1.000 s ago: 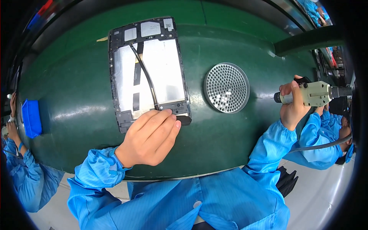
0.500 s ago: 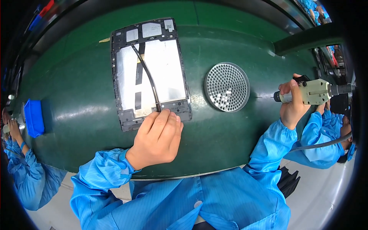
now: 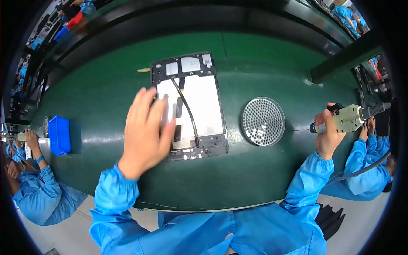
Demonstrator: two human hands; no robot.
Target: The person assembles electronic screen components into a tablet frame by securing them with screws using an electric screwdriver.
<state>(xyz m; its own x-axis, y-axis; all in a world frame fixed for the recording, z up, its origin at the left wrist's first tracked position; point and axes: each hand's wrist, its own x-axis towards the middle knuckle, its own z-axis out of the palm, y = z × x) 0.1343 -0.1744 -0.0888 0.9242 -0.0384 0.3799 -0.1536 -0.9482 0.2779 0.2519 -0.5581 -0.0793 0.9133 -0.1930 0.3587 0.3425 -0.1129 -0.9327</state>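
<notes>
An opened tablet chassis (image 3: 199,106) lies on the green belt (image 3: 106,97), its black frame around white inner panels with a black cable running down the middle. My left hand (image 3: 146,129) lies flat over the chassis's left edge, fingers together and extended, holding nothing. My right hand (image 3: 327,131) is far to the right, closed around a beige electric screwdriver (image 3: 348,118) with its tip pointing left, off the chassis.
A round perforated metal dish (image 3: 262,121) with a few small screws sits right of the chassis. A blue bin (image 3: 59,135) stands at the left end. Other workers in blue sleeves sit at the far left (image 3: 29,144) and far right (image 3: 369,157).
My left hand has moved from the chassis's lower right corner up and left onto its left edge. The chassis sits a little further right. The right hand with the screwdriver has stayed put.
</notes>
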